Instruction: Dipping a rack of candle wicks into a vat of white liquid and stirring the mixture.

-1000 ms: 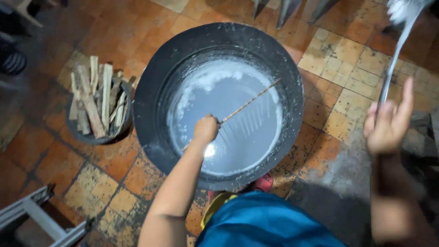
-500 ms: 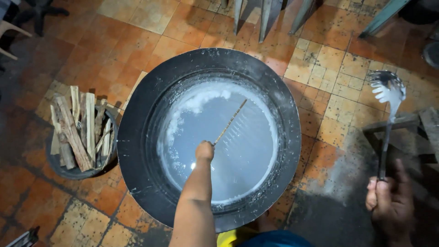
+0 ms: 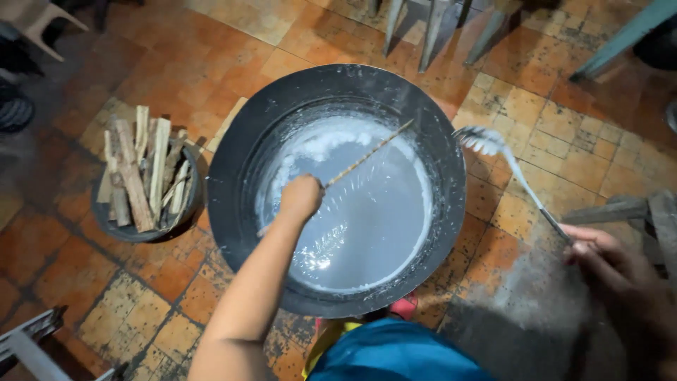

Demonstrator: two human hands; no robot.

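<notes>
Only one view, the head camera looking straight down. At frame centre a big black wok [image 3: 233, 169] is seen on the orange tiled floor [image 3: 176, 70], filled with a whitish liquid [image 3: 360, 219] foamy along its upper edge. The left hand [image 3: 302, 197] is closed in a fist round a thin wooden stick [image 3: 370, 153], which slants up-right over the liquid; the lower end of the stick is hidden by the fist. At lower right the right hand [image 3: 613, 271] is partly cut off and blurred; its fingers are closed on the handle end of a long metal skimmer [image 3: 511, 169], whose white-coated head is held just past the wok's right rim, above the tiles. Whether the head touches the rim cannot be told. At middle left a dark round basket [image 3: 113, 226] of split firewood [image 3: 137, 166] is seen beside the wok. Blue clothing [image 3: 395, 353] is cropped at bottom centre. Furniture legs [image 3: 430, 32] at the top edge are cut off.
</notes>
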